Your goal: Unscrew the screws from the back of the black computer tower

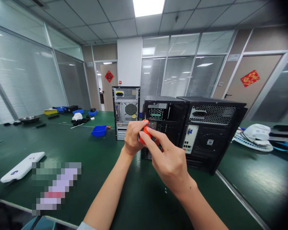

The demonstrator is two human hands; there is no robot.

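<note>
A screwdriver with a red-orange handle (145, 137) is held in front of the rear of a black computer case (175, 127). Its thin shaft points up and forward, toward the case's left rear edge; the tip's exact contact point is too small to tell. Thumb and fingers of my right hand (170, 161) pinch the handle from the right. My left hand (133, 137) curls in from the left, its fingers closed against the front part of the same screwdriver. Part of the case's lower rear is hidden by both hands.
Another black case (206, 137) stands right of it, and a silver-grey tower (127, 111) stands behind on the left. A blue tray (99, 131), a white power bank-like device (22, 167) and a pixelated object (60, 185) lie on the green table (96, 159). White items (256, 134) sit at right.
</note>
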